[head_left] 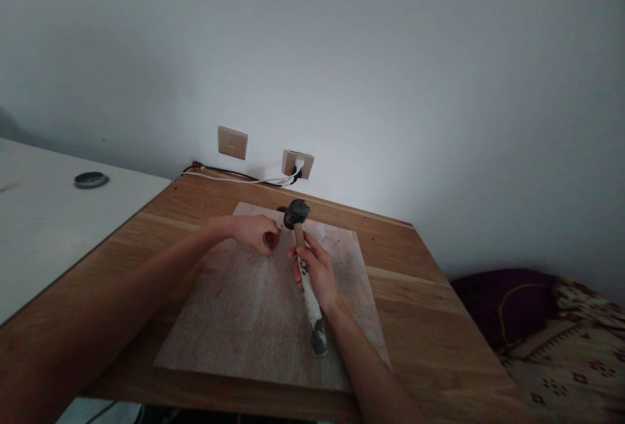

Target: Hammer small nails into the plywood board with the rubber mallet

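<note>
My right hand [316, 268] is closed around the handle of a hammer [312, 320]. The hammer has a dark, rounded head and a worn, white-painted handle with dark patches. Its head is raised over the far part of a pale wooden board [244, 320]. Just left of the head, my left hand [258, 235] is closed in a pinch at the board's far side. What its fingertips hold, if anything, is too small to make out. Several tiny nail-like marks [338, 240] show on the board's far right part.
The board lies on a brown wooden table [415, 320] against a white wall. Cables [234, 178] run along the table's back edge to a wall socket [297, 165]. To the left is a white surface [43, 228] with a dark round object [91, 180]. Patterned fabric [571, 359] lies at right.
</note>
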Motion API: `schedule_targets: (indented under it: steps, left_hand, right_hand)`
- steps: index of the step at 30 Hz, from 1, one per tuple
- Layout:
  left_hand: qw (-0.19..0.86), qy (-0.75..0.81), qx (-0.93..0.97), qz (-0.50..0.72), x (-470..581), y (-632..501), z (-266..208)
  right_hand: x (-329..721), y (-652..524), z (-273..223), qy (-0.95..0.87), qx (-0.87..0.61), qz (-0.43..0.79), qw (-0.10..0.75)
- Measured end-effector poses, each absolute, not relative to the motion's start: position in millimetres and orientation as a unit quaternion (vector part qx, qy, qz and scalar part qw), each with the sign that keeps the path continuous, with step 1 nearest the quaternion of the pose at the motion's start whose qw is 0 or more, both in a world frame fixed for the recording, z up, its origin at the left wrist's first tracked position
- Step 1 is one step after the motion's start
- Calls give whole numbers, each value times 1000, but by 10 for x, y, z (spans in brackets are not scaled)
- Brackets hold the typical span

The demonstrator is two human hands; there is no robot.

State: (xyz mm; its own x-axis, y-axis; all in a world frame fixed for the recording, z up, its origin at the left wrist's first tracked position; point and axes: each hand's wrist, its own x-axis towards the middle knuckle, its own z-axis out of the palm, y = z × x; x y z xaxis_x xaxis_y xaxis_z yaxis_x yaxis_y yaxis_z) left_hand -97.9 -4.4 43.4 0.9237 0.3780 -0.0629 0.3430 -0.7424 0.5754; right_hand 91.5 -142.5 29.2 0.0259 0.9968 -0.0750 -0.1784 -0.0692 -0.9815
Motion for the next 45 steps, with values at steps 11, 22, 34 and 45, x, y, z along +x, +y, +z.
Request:
schedule_targets:
  steps: [11,22,34,45]
  left_hand:
    - [265,303,899,170,-1173,132,452]
    - [218,284,922,147,-1102,112,404]
    - [244,279,905,209,-1101,192,212]
    - [295,319,875,213,-1123,142,243]
  right_hand:
    - [921,-1420,256,-411,-479,551,546]
    - [925,-1429,268,-415,-480,555,538]
    - [915,-1439,289,-409,-481,558,538]
    - [921,-1433,280,-417,-479,557,535]
